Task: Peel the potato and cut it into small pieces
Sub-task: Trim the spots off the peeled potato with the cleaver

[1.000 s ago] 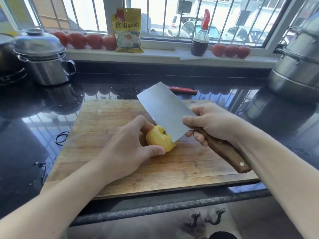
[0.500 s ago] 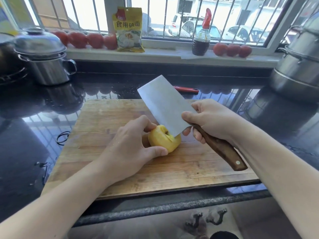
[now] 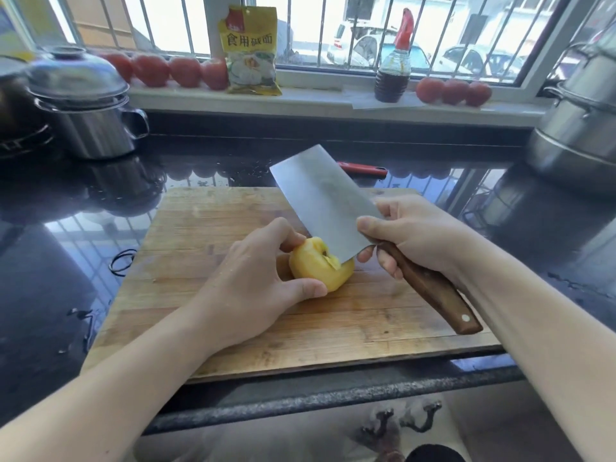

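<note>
black counter [image 3: 43, 278] | on it: wooden cutting board [image 3: 206, 228], steel pots [image 3: 90, 128], red-handled tool [image 3: 361, 169]

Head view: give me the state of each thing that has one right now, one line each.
Potato: peeled, whole, on the cutting board.
Cleaver: tilted, blade corner in the potato's top.
Left hand: grip shut on the potato.
Right hand: grip shut on the cleaver.
Left pot: lid on.
Sauce bottle: upright, capped.
</note>
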Action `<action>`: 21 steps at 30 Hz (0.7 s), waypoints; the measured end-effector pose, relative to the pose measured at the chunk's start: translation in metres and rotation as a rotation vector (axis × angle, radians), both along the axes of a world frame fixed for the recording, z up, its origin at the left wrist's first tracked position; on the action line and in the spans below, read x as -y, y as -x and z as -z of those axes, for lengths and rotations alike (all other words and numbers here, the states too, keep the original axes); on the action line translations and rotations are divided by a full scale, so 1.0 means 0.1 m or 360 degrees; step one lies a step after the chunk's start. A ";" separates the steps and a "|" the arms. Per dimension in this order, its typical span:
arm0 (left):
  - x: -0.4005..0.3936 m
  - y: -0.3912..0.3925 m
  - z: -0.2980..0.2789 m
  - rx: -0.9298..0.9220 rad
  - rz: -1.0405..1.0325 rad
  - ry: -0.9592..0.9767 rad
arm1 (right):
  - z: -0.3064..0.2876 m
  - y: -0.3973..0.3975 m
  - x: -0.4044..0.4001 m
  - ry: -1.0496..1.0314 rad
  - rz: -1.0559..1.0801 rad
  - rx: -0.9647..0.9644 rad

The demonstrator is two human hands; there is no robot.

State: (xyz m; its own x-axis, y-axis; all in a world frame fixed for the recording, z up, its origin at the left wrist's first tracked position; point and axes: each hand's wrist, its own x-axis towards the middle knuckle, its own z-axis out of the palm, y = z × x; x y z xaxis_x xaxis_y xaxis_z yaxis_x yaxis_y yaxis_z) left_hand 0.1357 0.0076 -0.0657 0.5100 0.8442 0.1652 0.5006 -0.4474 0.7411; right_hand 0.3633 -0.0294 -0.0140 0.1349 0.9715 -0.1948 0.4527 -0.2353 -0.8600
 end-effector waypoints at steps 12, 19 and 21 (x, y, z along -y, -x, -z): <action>0.00 -0.01 -0.01 -0.0035 -0.0006 -0.0033 | -0.03 0.00 -0.05 -0.0063 0.0059 0.0239; 0.01 -0.02 -0.02 0.0022 -0.0025 -0.0015 | 0.08 0.04 -0.07 0.0045 0.0219 -0.0095; 0.00 -0.01 -0.02 0.0003 -0.0034 -0.0026 | 0.07 0.04 -0.06 0.0016 0.0202 -0.0027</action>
